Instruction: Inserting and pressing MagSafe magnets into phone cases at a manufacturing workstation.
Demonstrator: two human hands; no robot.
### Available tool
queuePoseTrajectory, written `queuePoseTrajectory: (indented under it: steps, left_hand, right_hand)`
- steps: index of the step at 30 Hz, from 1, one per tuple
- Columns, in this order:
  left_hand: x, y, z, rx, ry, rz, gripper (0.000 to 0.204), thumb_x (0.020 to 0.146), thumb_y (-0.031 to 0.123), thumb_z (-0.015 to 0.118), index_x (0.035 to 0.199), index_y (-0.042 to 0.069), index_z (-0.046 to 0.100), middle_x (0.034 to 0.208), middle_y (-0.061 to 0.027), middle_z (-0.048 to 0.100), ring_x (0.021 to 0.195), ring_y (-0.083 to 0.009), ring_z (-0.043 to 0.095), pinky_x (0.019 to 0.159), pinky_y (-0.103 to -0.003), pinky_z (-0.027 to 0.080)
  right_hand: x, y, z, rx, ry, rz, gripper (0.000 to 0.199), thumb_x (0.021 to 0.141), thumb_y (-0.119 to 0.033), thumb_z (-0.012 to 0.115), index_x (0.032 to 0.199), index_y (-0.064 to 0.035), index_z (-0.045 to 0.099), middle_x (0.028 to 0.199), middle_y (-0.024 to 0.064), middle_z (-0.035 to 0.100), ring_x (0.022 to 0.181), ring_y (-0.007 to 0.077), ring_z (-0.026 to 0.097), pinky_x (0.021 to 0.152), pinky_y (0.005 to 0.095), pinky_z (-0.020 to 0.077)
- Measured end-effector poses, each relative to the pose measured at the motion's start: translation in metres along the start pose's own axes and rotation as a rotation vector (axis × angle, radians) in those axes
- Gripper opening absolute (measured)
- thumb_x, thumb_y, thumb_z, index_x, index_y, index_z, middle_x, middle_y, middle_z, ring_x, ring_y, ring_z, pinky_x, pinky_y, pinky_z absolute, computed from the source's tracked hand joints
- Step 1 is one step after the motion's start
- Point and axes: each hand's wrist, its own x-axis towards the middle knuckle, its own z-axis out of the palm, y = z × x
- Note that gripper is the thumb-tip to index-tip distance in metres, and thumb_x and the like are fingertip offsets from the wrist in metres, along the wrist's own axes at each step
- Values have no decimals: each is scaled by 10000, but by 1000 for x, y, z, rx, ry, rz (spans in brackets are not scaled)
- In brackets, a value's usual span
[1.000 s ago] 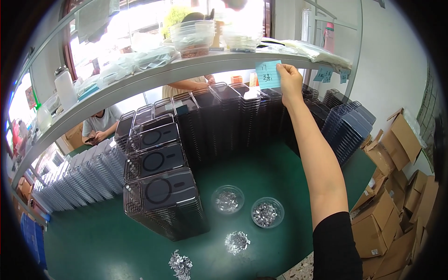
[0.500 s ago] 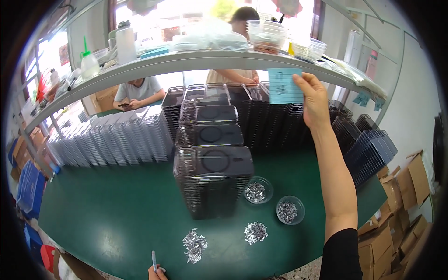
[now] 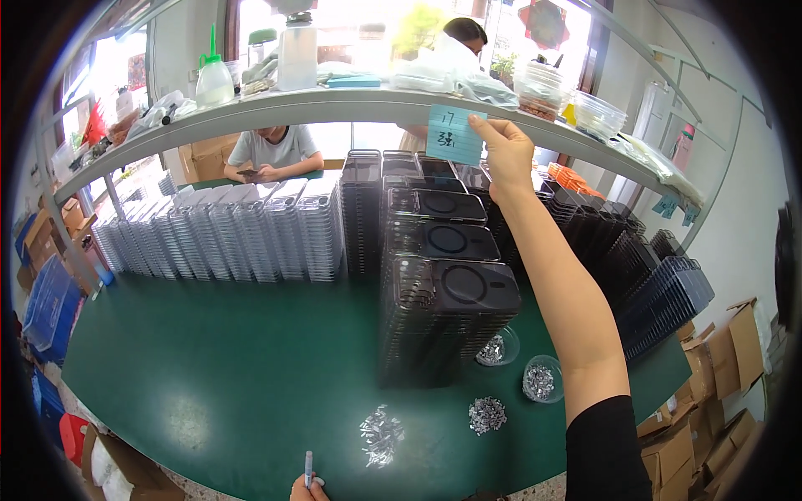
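My right hand [image 3: 508, 159] is raised at the end of a stretched arm, thumb and fingers pinching the right edge of a light blue lined paper note [image 3: 456, 138] with dark handwriting. The note overlaps the shelf's front edge in the picture; whether it touches cannot be told. Low at the bottom edge, my left hand [image 3: 307, 491] is closed around a slim grey marker [image 3: 308, 468] pointing upward. Beneath my right arm stand tall stacks of dark translucent phone cases [image 3: 468, 288] with ring marks. Small silver pieces [image 3: 382, 436] lie heaped on the table near my left hand.
A grey shelf [image 3: 351, 107] spans the green table [image 3: 209, 351], carrying bottles and tubs. Clear cases [image 3: 225, 234] stand in rows at left, more dark cases [image 3: 668, 301] at right. Two cups [image 3: 543, 380] hold silver pieces. Across the table sits a person [image 3: 276, 154] holding a phone.
My view has swung left, so the table and stacks sit farther right in the picture. My right hand has carried the note leftward and slightly up. My left hand still holds the marker.
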Motion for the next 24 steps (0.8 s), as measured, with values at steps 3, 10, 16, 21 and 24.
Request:
queuePoseTrajectory:
  steps: [3,10,16,21,24]
  left_hand:
    - [-13,-42,18,440,268,444,199,1043,152,543,1129,38,682,971,-193,709,838,-391,678,741,-458,542]
    - [2,4,-4,-29,-25,-15,207,1033,160,567,1123,25,696,958,-174,720,855,-378,686,762,-454,543]
    - [4,11,-6,-3,-8,26,201,1033,153,559,1101,24,698,930,-177,715,814,-379,680,734,-449,538]
    - [5,3,-6,-72,-47,43,201,1033,147,549,1077,19,697,909,-188,707,803,-389,673,722,-453,534]
    - [4,2,-5,25,-23,61,205,1033,145,542,1076,18,697,911,-194,705,806,-394,671,725,-453,536]
  right_hand:
    - [-3,5,11,-11,35,-44,197,872,-143,813,858,12,693,812,59,700,720,106,606,663,271,486]
    - [3,11,8,-197,91,-114,212,834,-155,829,824,2,688,751,36,659,679,89,562,627,269,457]
    - [11,16,-1,-253,122,-175,232,826,-175,827,813,8,685,746,42,664,685,108,576,652,289,474]
    - [13,18,-4,-265,117,-160,232,822,-178,817,813,12,685,755,52,674,707,121,588,680,298,482]
    - [13,18,0,-286,120,-158,243,817,-192,813,812,14,684,763,66,683,718,132,600,692,308,488]
